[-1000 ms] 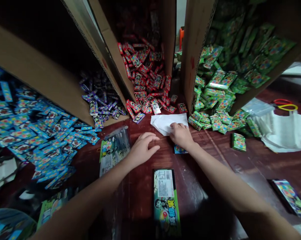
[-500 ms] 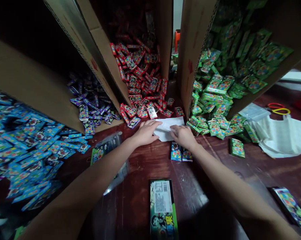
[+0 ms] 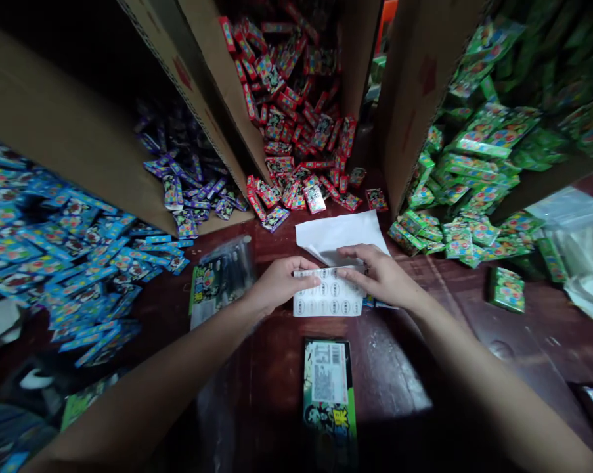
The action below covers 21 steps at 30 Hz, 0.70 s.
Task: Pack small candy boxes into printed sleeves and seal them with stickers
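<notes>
A white sheet of round printed stickers (image 3: 328, 303) is held up in front of me over the table. My left hand (image 3: 282, 284) pinches its upper left edge, thumb in front. At the upper right, my right hand (image 3: 382, 272) has its thumb over the same sheet, with its other fingers behind. Just beyond lies blank white paper (image 3: 343, 230), curled at its near edge; whether it joins the sheet I cannot tell. Small blue boxes (image 3: 382, 303) show partly beneath the right hand. Nearer to me rests a black and green box (image 3: 328, 387) with a white barcode label.
Tall cardboard cartons (image 3: 409, 112) spill red boxes (image 3: 296, 131), purple boxes (image 3: 197, 190) and green boxes (image 3: 473, 177). Blue boxes (image 3: 79, 256) are heaped at left. Clear plastic packaging (image 3: 222, 279) lies by my left forearm. One green box (image 3: 507, 289) sits apart at right.
The hands have come nearer and raised part of the white paper, so a side with round printed stickers now faces me. The view has shifted slightly.
</notes>
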Available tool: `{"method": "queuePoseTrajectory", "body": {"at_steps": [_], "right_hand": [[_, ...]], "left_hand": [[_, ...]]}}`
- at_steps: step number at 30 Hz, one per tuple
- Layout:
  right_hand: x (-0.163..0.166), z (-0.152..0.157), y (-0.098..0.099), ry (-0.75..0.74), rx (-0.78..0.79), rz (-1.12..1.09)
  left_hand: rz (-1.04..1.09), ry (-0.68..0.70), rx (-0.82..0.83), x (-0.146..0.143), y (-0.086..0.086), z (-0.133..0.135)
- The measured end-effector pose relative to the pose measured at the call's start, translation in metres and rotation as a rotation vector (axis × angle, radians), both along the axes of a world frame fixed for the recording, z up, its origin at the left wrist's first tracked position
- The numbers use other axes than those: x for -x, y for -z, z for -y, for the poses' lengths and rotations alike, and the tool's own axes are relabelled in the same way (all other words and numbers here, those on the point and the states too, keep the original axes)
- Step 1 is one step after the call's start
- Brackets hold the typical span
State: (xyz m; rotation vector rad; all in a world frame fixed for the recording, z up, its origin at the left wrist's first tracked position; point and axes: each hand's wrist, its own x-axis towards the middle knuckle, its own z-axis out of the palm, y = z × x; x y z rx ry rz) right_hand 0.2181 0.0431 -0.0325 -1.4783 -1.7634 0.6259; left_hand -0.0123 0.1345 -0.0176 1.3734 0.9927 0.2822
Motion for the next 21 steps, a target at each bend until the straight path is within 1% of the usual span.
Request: {"method": "queuePoseTrajectory", "body": {"at_steps": [2,4,8,11,13,17,21], "right_hand": [[0.009,-0.009,-0.001,-0.089,-0.05,0.058],[0.014,-0.014,-0.001,-0.131,-0.099,0.083],[0.02,-0.015,0.005,-0.074,-0.235,0.13],[0.023,-0.014,0.007,0.037,-0.288,0.12],[0.027,-0.016,0.006,0.062,-0.258,0.096],[0.036,-0.019,0.006,-0.054,-0.093,0.042],[0.043,-0.015,0.011,-0.053,-0.002,-0.123]], "left_hand": [[0.021,-0.048,0.051,0.005,0.004,0.003],[0.03,-0.091,0.108,0.009,0.006,0.004],[0.01,-0.098,0.229,0.014,0.006,0.002],[-0.005,-0.079,0.274,0.017,0.007,0.0],[-0.02,-0.072,0.265,0.019,0.008,-0.001],[-0.036,-0.057,0.215,0.022,0.01,-0.002],[-0.026,0.038,0.144,0.024,0.011,0.0]]}}
